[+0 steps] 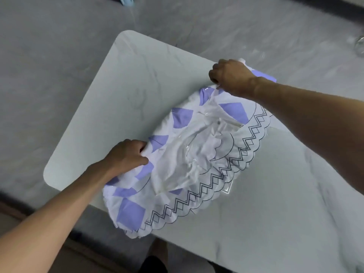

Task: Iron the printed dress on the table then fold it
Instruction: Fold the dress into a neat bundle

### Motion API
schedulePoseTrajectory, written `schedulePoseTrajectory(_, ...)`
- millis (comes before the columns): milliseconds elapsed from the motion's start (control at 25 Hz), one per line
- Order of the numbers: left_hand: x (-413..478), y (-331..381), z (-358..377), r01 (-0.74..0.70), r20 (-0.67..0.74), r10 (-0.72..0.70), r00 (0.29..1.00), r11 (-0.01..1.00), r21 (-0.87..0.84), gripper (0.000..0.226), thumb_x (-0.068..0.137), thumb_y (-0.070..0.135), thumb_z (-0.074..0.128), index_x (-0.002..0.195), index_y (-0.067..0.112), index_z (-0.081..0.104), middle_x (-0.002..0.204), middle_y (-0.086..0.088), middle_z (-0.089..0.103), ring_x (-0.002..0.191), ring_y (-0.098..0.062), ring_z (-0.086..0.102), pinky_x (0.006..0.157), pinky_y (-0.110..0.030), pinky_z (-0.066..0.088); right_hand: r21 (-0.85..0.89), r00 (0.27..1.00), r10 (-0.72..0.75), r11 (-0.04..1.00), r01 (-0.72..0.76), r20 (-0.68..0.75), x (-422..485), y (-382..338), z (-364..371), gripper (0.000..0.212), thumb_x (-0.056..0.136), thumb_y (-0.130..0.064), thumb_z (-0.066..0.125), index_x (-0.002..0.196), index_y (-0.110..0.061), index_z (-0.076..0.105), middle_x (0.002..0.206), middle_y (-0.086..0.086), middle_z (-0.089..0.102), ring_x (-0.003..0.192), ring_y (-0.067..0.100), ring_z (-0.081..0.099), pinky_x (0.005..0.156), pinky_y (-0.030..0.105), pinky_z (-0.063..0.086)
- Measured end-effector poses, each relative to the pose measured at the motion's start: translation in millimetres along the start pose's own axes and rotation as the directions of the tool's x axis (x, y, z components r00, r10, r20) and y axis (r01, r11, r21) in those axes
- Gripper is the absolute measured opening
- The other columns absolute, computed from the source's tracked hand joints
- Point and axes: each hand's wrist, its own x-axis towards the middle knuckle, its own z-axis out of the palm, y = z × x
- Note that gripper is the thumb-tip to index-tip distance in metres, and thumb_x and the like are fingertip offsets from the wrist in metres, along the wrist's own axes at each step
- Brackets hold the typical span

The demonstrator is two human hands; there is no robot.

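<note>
Our left hand (128, 154) and right hand (230, 75) each clutch an end of the printed dress (197, 154), bunched on the worktop (118, 85). It looks creased and only loosely gathered, so we judge the neat fold is yet to be made.

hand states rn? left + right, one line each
Left hand: closed, gripping the near end of the printed dress.
Right hand: closed, gripping the dress's far end.

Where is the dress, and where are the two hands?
printed dress (130, 211): head view, on a purple patch near its lower corner.
left hand (128, 154): head view, on the back of the hand, which grips the fabric edge.
right hand (230, 75): head view, on the back of the hand, which grips the far end.
</note>
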Motion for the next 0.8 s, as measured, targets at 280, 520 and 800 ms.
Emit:
schedulePoseTrajectory(280,-59,68,111,-0.368,0.023,0.381,0.924,0.871,0.326,0.010,0.072,0.019,0.060,0.074,0.022,0.051,0.070,-0.003,0.065,0.067,-0.026,0.064,0.055,-0.027,0.039,0.030,0.992,0.006,1.000,-0.002,-0.123,-178,1,50,0.014,0.074,-0.003,0.068,0.071,-0.011,0.057,0.073,0.011,0.052,0.071,0.033,0.052,0.058,0.038,0.038)
schedulePoseTrajectory(520,-32,67,215,-0.469,0.130,0.451,0.883,0.860,0.202,0.029,0.061,0.037,0.073,0.062,0.019,0.051,0.054,-0.001,0.058,0.045,-0.021,0.057,0.040,-0.020,0.039,0.250,0.945,0.275,0.916,-0.313,0.178,-219,-29,165,0.016,0.059,-0.001,0.062,0.074,-0.007,0.061,0.081,0.017,0.053,0.069,0.037,0.055,0.059,0.035,0.039)
schedulePoseTrajectory(800,59,91,93,-0.097,-0.137,0.049,0.989,0.924,-0.369,0.042,0.082,0.034,0.073,0.117,0.018,0.055,0.112,0.006,0.058,0.099,-0.015,0.056,0.081,-0.027,0.041,0.647,0.116,0.788,-0.401,-0.649,0.605,-205,-30,127,0.071,0.073,-0.034,0.078,0.133,-0.013,0.046,0.134,0.011,0.042,0.117,0.028,0.049,0.096,0.042,0.047)
